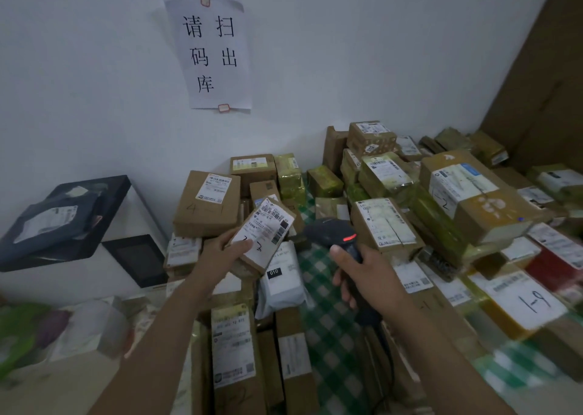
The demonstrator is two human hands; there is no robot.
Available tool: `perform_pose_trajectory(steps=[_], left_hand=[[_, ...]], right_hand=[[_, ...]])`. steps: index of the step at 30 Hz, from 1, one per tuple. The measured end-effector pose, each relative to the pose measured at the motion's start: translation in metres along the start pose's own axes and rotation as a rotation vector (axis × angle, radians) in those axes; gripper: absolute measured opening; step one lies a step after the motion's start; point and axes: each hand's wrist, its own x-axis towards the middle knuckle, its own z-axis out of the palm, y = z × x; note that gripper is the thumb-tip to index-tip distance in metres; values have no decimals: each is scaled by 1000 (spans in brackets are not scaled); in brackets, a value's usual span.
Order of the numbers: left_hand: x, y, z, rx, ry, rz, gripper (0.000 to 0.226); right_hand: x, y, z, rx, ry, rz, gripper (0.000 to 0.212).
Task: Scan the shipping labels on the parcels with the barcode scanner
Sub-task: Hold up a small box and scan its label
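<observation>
You were mid-scan, I judge: your left hand gripped a small box, its label tilted up just left of the scanner, which your right hand clutched, so next its nose needed swinging left onto the barcode.

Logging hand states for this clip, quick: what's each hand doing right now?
Left hand: closed on a small cardboard parcel, label side up.
Right hand: closed around the barcode scanner, its red light lit.
</observation>
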Motion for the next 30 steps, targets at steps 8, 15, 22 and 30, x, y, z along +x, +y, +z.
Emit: perform_pose_trajectory(steps=[8,15,22,30], left_hand=[[-79,-63,120,-213,8,-207,20],[-114,-131,206,-317,145,-405,29],[-111,-146,242,22,196,-331,29],[-106,-167,231,448,88,-216,37]], right_hand=[[-52,26,-46,122,81,41,45],[-85,59,-63,193,32,99,48],[-98,77,-72,165,38,82,45],[-95,83,-72,123,0,109,39]])
